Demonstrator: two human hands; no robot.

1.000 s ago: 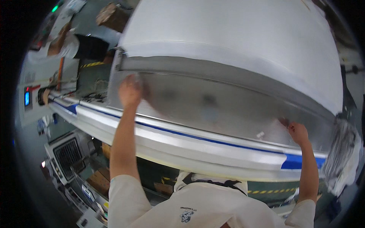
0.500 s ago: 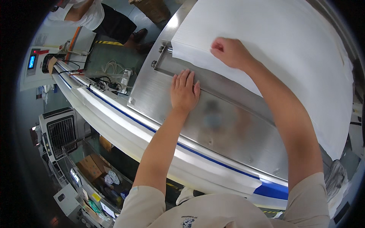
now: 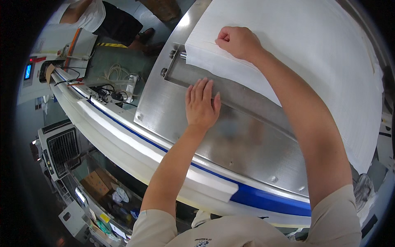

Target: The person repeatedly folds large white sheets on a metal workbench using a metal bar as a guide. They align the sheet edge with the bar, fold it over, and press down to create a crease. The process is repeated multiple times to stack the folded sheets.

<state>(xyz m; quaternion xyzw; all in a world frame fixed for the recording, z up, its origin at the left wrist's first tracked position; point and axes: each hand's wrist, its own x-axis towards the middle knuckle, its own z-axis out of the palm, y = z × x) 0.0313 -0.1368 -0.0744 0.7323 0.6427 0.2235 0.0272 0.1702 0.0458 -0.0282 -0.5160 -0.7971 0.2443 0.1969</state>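
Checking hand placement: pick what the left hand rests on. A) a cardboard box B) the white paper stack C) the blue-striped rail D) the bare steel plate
D: the left hand lies flat, fingers spread, on the steel plate, beside the white paper stack.

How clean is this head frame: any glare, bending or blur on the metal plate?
Head view: the fisheye bends the white-and-blue machine edge into a curve and blacks out the corners; the steel plate shows soft smeared reflections, no harsh glare; the left hand, right hand and white sheet stack look sharp.
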